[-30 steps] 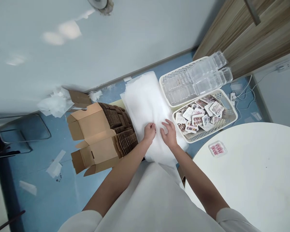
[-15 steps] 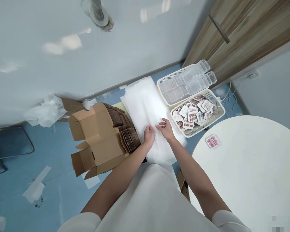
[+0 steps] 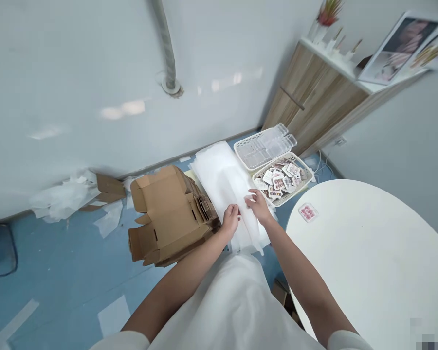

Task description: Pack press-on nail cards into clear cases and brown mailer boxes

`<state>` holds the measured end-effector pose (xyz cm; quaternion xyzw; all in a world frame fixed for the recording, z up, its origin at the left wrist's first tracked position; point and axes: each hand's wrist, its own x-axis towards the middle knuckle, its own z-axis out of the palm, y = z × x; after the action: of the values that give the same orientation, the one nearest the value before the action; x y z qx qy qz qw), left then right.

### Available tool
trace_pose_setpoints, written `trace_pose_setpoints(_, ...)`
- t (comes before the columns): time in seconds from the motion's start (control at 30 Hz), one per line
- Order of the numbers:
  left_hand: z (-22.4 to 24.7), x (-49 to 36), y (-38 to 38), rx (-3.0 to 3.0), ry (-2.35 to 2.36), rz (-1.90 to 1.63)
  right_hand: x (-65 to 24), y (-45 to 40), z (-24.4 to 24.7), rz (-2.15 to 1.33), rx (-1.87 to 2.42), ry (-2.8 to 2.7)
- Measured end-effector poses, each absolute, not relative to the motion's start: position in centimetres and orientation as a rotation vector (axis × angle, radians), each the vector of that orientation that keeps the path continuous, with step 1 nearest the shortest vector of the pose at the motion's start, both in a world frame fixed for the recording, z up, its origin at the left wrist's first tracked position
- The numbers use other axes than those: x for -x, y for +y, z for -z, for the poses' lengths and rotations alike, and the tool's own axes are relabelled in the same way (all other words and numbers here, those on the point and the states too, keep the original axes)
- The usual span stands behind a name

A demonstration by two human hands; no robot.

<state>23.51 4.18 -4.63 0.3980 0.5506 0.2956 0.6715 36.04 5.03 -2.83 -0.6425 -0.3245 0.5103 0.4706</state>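
A stack of thin white packing sheets (image 3: pixel 213 163), foam or plastic-like, lies in front of me. My left hand (image 3: pixel 231 221) is closed at the thumb and fingertips on the top white sheet, which bulges up in a fold. Just to its right, my right hand (image 3: pixel 259 207) has thumb and curled fingers pinching the same sheet near the raised fold. A loose edge of that sheet hangs toward my shirt.
Flattened brown cardboard boxes (image 3: pixel 171 209) are stacked on the left. Beyond the sheets are a basket of clear plastic cases (image 3: pixel 264 146) and a basket of small patterned packs (image 3: pixel 282 180). A round white table (image 3: pixel 368 253) bears one pink pack (image 3: pixel 308 212). Scraps litter the blue floor (image 3: pixel 69 257).
The top sheet, flatter before, is now lifted into a fold between my hands. Both hands remain close together over the stack. My view has tilted up, showing the cabinet top.
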Motion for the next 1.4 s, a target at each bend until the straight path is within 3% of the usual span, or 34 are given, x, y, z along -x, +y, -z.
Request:
trace_pose_setpoints(0.37,6.7,-22.6,-0.9,-1.369,1.467,-0.328,-38.9,-6.1,-1.0,-0.686,1.727,-0.761)
trace_pose_setpoints(0.63,4.5,-28.5,-3.1,-1.321,0.990,-0.348,-41.1,-16.4,-3.0,-0.323,1.782,-0.388)
trace_pose_setpoints(0.8,4.3,-33.6,-6.0,-1.557,0.800,-0.317,-43.5,-23.1,-1.5,-0.164,1.838,-0.188)
trace_pose_setpoints(1.1,5.7,-42.2,-13.1,-1.919,0.524,-0.139,-49.3,-34.0,3.3,-0.218,1.965,0.009)
trace_pose_setpoints(1.4,9.0,-45.5,-16.4,-2.240,0.444,0.155,-51.8,-38.7,9.0,-0.383,2.307,-0.201)
